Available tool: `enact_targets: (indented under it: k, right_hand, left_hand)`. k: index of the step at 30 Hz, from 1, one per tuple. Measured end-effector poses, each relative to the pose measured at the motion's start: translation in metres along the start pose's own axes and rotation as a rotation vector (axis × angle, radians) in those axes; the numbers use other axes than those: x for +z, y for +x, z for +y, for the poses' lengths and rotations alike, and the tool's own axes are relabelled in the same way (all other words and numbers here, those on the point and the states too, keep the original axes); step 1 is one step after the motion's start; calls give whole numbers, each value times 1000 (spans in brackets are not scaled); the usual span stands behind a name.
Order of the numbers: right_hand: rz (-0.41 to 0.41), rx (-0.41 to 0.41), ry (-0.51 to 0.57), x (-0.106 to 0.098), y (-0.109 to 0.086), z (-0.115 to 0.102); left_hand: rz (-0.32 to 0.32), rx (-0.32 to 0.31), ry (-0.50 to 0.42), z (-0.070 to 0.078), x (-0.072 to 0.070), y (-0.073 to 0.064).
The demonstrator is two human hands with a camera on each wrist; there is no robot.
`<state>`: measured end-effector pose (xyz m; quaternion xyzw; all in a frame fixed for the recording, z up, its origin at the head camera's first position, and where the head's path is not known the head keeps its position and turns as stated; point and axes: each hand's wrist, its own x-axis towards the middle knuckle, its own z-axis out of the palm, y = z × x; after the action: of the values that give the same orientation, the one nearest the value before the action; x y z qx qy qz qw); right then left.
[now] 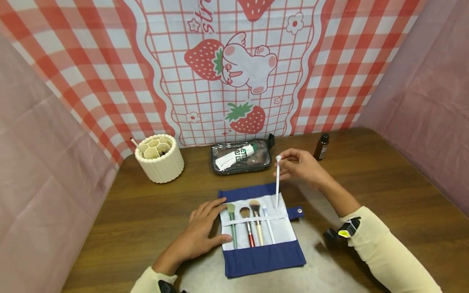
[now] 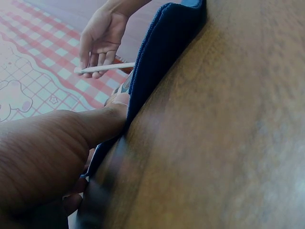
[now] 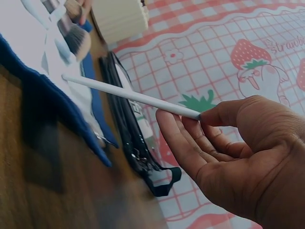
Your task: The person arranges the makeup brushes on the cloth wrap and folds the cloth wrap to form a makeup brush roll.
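Note:
A navy brush roll [image 1: 264,259] with a white lining lies unfolded on the table. Several makeup brushes stand under its elastic band: a green one [image 1: 233,228], a red-handled one [image 1: 249,228], a beige-handled one [image 1: 258,228] and a slim white one [image 1: 269,226]. My left hand [image 1: 201,230] rests along the roll's left edge, fingers extended and thumb on the lining. Between thumb and fingers, my right hand [image 1: 302,165] pinches another slim white brush [image 3: 138,97] near its top end. That brush slants down, its lower end at the lining right of the banded brushes.
Behind the roll lies a clear zip pouch [image 1: 239,156] with a white tube inside. A ribbed cream holder [image 1: 161,162] stands at the back left, a small dark bottle [image 1: 321,147] at the back right. The roll's snap strap [image 1: 295,212] sticks out rightward. A printed cloth hangs behind.

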<state>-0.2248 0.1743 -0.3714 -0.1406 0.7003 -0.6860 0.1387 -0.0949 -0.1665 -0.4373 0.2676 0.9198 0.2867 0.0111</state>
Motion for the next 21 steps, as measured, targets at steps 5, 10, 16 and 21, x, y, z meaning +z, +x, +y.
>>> enact_targets:
  k: [5,10,16,21]
  right_hand:
    - [-33,20,23,6,2,5]
    - [-69,40,18,10,1,10]
    - [-131,71,29,12,0,16]
    - [-151,118,-15,16,-3,20]
  left_hand:
    - [2,1,5,-1,1,0]
    - [12,11,3,-1,1,0]
    - [4,4,2,-1,1,0]
    - [13,15,-4,0,1,0]
